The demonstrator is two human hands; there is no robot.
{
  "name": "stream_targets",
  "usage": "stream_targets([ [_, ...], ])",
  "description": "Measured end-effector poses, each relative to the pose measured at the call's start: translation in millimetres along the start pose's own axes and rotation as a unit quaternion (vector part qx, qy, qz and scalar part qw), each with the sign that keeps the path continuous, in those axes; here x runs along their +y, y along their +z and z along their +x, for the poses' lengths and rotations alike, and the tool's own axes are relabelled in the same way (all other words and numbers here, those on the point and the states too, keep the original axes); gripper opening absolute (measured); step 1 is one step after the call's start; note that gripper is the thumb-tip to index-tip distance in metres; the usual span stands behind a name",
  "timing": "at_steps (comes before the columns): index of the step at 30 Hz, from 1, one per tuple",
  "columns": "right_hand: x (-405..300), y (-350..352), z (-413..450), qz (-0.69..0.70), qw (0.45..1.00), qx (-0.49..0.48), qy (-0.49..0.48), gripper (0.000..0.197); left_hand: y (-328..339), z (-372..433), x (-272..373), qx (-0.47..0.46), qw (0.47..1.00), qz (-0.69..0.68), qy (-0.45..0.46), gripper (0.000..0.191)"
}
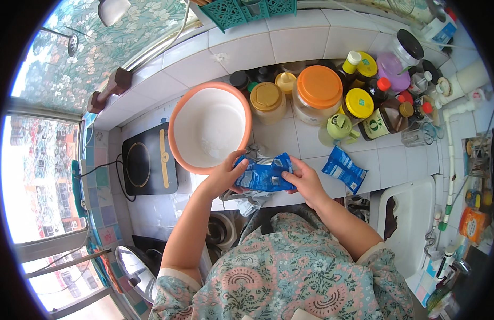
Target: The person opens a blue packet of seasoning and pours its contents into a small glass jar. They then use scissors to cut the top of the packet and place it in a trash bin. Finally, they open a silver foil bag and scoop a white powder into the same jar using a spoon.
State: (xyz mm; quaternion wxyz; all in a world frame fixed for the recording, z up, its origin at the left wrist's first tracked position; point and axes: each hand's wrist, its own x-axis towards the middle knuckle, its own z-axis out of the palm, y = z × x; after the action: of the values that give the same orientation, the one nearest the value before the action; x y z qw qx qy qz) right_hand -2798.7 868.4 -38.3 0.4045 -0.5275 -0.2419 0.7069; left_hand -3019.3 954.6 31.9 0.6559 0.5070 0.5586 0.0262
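Both my hands grip a blue plastic packet (263, 176), held level above the counter's front edge. My left hand (227, 174) has its left end, thumb on top. At the packet's right end, my right hand (307, 180) pinches it between thumb and fingers. The packet bears small print; its contents are hidden. Under it lies a crumpled grey plastic bag (249, 204), partly covered. Just beyond my left hand stands a white basin with an orange rim (210, 93), with a little clear liquid or wet shine at its bottom. A second blue packet (344, 169) lies on the tiles to the right.
A black induction cooker (145, 160) sits left of the basin. Along the back wall stand jars, including an orange-lidded one (319, 88), sauce bottles (385, 120) and a green-topped oil pot (338, 128). A white sink (411, 228) is at the right, beside white pipes (451, 152).
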Motion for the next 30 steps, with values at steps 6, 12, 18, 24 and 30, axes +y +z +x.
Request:
stream_targets([
  [6,-8.3,0.3,-4.9,0.006,1.000,-0.003,0.008,0.059,3.4,-19.2,-37.7,-0.003,0.964,0.155,0.217,0.086],
  [12,-17.5,-2.6,-6.4,-0.032,0.999,-0.034,0.016,0.057,16.7,-37.0,-27.4,0.119,0.920,0.285,0.243,0.064],
  [18,-29.7,-7.9,5.1,-0.053,0.995,-0.039,0.080,0.040,24.9,-38.5,-36.3,0.198,0.887,0.321,0.267,0.051],
  [24,-33.5,-11.5,13.9,-0.046,0.994,-0.046,0.088,0.047,29.8,-35.0,-32.8,0.194,0.930,0.250,0.186,0.044],
  [30,-39.8,-12.4,10.8,-0.077,0.994,-0.063,0.044,0.059,38.1,-41.0,-31.4,0.218,0.931,0.220,0.194,0.041],
])
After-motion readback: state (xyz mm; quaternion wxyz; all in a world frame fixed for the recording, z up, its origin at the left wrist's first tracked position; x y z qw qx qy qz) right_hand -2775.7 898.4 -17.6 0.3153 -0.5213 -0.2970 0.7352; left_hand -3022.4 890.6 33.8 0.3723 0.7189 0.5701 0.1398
